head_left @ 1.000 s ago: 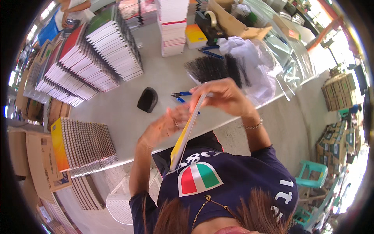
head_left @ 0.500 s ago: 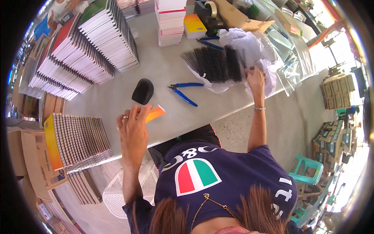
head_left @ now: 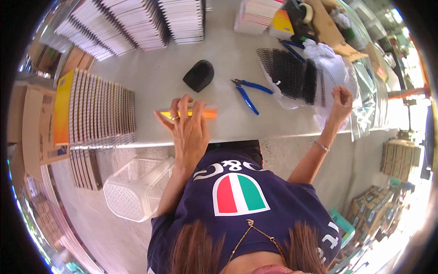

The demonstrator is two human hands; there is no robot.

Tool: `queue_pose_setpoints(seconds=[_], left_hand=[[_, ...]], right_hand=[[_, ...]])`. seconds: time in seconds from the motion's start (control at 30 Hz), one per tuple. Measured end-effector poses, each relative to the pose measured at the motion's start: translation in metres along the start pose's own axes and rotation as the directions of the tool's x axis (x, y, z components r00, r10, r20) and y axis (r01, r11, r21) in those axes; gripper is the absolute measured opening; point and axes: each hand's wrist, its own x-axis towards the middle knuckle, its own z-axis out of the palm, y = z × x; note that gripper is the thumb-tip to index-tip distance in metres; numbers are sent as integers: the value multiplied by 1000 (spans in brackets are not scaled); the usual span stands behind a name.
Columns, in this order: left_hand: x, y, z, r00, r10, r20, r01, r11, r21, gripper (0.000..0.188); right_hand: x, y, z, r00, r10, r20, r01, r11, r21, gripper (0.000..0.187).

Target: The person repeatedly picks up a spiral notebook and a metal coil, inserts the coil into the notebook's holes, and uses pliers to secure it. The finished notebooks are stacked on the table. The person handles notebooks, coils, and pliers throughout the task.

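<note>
My left hand (head_left: 188, 125) grips a thin yellow-orange booklet (head_left: 210, 113) near the table's front edge, its fingers bent over it. Only a narrow strip of the booklet shows; the fingers hide part of it. At the right, my right hand (head_left: 342, 104) pinches the end of one black spiral binding coil (head_left: 329, 75). The coil slants away from a pile of black coils (head_left: 292, 75) lying on white plastic. Between my hands lie blue-handled cutters (head_left: 248, 93), jaws apart. Beyond my left hand sits a black rounded block (head_left: 199, 75).
Spiral-bound yellow books (head_left: 100, 109) stand in a row at the left table edge. Tall stacks of bound books (head_left: 182, 20) fill the far left. A paper stack (head_left: 255, 16), tape dispenser (head_left: 303, 20) and open carton (head_left: 340, 32) stand farther back. A white stool (head_left: 132, 192) is below the table.
The view has shifted, so the table sits differently. My left hand has turned the booklet more level. My right hand now has a single coil drawn aside from the pile.
</note>
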Motion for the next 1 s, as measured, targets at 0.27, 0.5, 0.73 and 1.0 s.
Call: queue_pose_setpoints(seconds=[0.27, 0.5, 0.73, 1.0], left_hand=[[-2, 0, 17, 988, -102, -113, 83, 983, -162, 44], [-1, -2, 28, 969, -95, -230, 68, 990, -124, 40], [-1, -2, 22, 974, -83, -211, 66, 994, -86, 34], [3, -2, 16, 982, -69, -176, 54, 995, -88, 33]], right_hand=[[-71, -98, 70, 637, -138, 758, -470, 710, 525, 23], [-143, -125, 113, 307, -66, 949, -2, 998, 70, 20], [-151, -125, 118, 292, -99, 951, 67, 994, 83, 19], [-156, -121, 117, 251, -177, 952, 136, 980, 147, 16]])
